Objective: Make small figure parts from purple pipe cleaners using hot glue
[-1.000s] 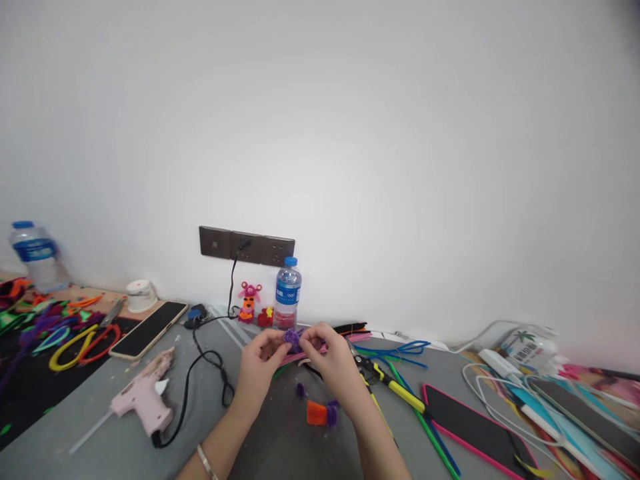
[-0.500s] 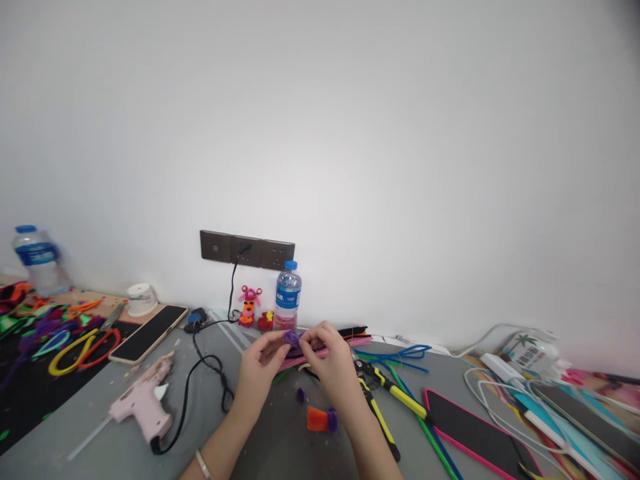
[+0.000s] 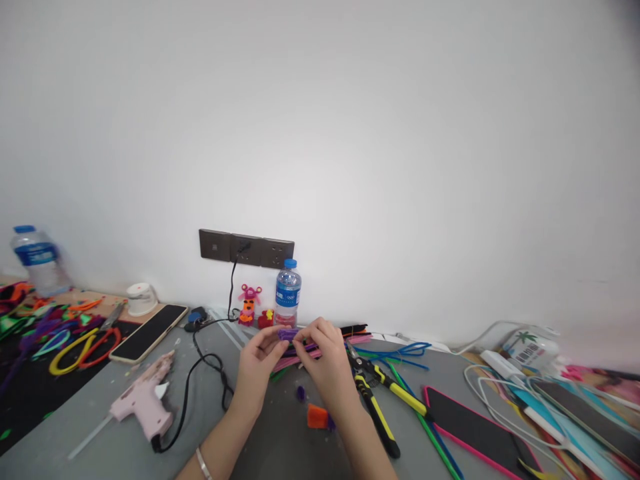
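Above the grey table, a short purple pipe-cleaner piece (image 3: 287, 335) is pinched between the fingers of my left hand (image 3: 256, 365). My right hand (image 3: 327, 363) has thumb and forefinger closed at its right end. Under my right wrist lies an orange pipe-cleaner piece (image 3: 317, 417) with a purple end, partly covered by the arm. A small purple bit (image 3: 301, 393) rests between my forearms. Behind my hands are pink pipe cleaners (image 3: 290, 363), partly hidden by the fingers.
A pink glue gun (image 3: 143, 407) and its black cord lie left. Yellow-handled pliers (image 3: 376, 413) lie right, near a pink-edged tablet (image 3: 475, 430). A water bottle (image 3: 288, 293) and small pipe-cleaner figure (image 3: 247, 307) stand by the wall. Scissors (image 3: 97, 343) and a phone (image 3: 149, 333) are farther left.
The purple piece has turned between my fingers and looks straighter and flatter. My right hand has shifted slightly left, with its forearm now covering more of the orange piece's purple end.
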`<state>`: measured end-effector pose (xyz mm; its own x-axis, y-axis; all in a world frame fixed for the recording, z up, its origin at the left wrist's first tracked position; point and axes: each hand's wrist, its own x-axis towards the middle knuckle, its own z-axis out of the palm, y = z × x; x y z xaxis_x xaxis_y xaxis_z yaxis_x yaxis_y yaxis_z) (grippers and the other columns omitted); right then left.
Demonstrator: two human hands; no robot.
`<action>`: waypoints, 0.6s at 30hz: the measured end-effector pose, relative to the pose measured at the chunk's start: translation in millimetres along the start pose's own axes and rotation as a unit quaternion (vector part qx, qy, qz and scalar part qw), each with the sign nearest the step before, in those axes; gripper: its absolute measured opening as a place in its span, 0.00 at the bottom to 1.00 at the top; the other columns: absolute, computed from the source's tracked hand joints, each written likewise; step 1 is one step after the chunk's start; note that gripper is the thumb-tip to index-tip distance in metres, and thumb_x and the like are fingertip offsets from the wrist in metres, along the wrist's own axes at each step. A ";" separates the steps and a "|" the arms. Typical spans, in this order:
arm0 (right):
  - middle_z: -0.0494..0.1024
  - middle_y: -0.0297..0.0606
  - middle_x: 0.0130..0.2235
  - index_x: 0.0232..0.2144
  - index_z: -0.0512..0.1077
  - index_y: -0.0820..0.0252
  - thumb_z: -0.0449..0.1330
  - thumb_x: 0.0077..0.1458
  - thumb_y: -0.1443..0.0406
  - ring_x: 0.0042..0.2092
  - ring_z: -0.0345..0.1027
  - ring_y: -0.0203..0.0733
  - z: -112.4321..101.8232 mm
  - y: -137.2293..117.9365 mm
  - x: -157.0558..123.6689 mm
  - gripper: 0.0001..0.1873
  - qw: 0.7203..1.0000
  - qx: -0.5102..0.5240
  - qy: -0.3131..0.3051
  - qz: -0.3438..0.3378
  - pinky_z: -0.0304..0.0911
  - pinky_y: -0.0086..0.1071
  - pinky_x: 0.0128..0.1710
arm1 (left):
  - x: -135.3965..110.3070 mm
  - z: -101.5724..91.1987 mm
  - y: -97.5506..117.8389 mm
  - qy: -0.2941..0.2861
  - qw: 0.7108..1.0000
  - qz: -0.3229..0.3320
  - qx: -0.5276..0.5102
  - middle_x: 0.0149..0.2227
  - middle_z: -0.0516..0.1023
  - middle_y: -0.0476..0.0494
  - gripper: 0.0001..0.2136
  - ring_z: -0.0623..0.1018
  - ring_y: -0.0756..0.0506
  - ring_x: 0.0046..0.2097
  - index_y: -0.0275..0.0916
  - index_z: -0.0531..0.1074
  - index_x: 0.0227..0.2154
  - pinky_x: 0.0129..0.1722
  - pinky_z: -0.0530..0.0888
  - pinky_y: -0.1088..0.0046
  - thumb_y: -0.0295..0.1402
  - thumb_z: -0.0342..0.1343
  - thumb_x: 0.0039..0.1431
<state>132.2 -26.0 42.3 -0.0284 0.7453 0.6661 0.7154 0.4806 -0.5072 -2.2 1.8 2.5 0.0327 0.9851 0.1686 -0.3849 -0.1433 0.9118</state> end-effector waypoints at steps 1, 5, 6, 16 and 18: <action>0.72 0.35 0.31 0.27 0.70 0.56 0.59 0.54 0.72 0.36 0.65 0.43 0.3 0.0 -0.1 0.07 1.000 0.000 0.000 -0.002 0.55 0.36 0.38 | 0.1 0.2 -0.6 -0.001 1.000 -0.002 -0.007 0.42 0.83 0.38 0.16 0.80 0.39 0.47 0.36 0.76 0.38 0.48 0.76 0.63 0.36 0.66 0.44; 0.71 0.35 0.30 0.27 0.70 0.56 0.60 0.54 0.72 0.35 0.64 0.43 1.4 0.2 -0.9 0.07 1.000 -0.006 -0.004 -0.012 0.54 0.36 0.37 | 0.6 1.4 -2.0 0.003 0.999 -0.009 -0.035 0.42 0.82 0.38 0.18 0.80 0.40 0.47 0.37 0.74 0.40 0.46 0.76 0.65 0.35 0.67 0.44; 0.71 0.35 0.30 0.27 0.70 0.56 0.60 0.54 0.72 0.35 0.64 0.43 1.4 0.1 -1.0 0.07 1.000 -0.007 -0.004 -0.014 0.54 0.35 0.37 | 0.6 1.8 -1.8 0.007 0.999 -0.010 -0.043 0.41 0.82 0.39 0.19 0.80 0.40 0.46 0.37 0.73 0.40 0.45 0.76 0.66 0.34 0.67 0.44; 0.66 0.31 0.27 0.31 0.67 0.56 0.61 0.51 0.69 0.31 0.61 0.41 -3.1 -3.8 0.4 0.05 0.998 0.058 0.005 0.034 0.55 0.33 0.34 | -2.7 6.8 7.2 0.017 0.995 -0.009 -0.100 0.38 0.81 0.44 0.17 0.80 0.45 0.41 0.38 0.73 0.36 0.40 0.76 0.73 0.34 0.69 0.43; 0.68 0.32 0.29 0.36 0.67 0.57 0.61 0.51 0.67 0.32 0.61 0.41 -3.9 -2.6 0.1 0.09 0.992 0.110 -0.001 0.069 0.58 0.32 0.34 | -2.5 6.6 8.1 0.018 0.994 -0.011 -0.107 0.38 0.81 0.45 0.17 0.79 0.45 0.41 0.38 0.73 0.36 0.40 0.76 0.73 0.34 0.69 0.42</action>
<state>133.1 -29.0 45.8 0.0570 0.8117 0.5813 0.5431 0.4634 -0.7002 0.7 -2.5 11.9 0.0119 0.9910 0.1334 -0.5720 -0.1026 0.8138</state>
